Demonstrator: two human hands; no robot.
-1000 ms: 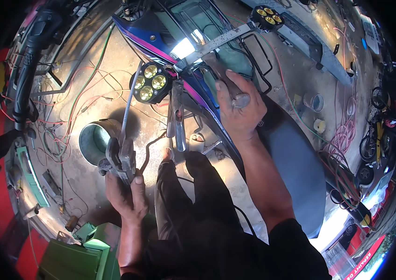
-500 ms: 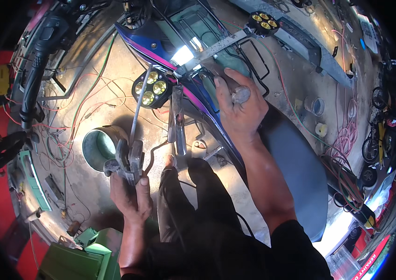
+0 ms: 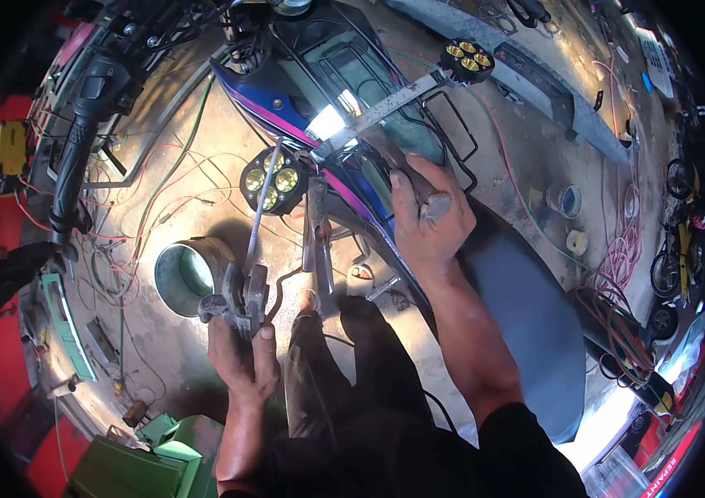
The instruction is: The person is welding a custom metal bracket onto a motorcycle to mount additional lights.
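Observation:
My left hand (image 3: 242, 361) is closed around a welding electrode holder (image 3: 242, 299). A thin welding rod (image 3: 258, 220) rises from its jaws and crosses in front of a round four-lens lamp (image 3: 274, 180). My right hand (image 3: 435, 224) is at the front of a motorcycle's dark seat (image 3: 523, 307), fingers bent around something dark with a rounded grey end (image 3: 435, 206); its kind is unclear. Beyond both hands, a flat metal bar (image 3: 381, 112) lies across the motorcycle body, with a second lamp (image 3: 467, 61) at its far end. A clamp-like metal piece (image 3: 317, 236) hangs below the bar.
A metal bucket (image 3: 190, 274) stands left of my left hand. Red and green cables (image 3: 174, 178) trail over the floor. The handlebar grip (image 3: 74, 158) juts in at upper left. A green box (image 3: 137, 465) is at lower left. Coiled pink hose (image 3: 614, 253) lies at right.
My left hand and the electrode holder appear slightly lower and farther right. The rod now crosses the near lamp rather than passing beside it. My right hand keeps its place by the seat.

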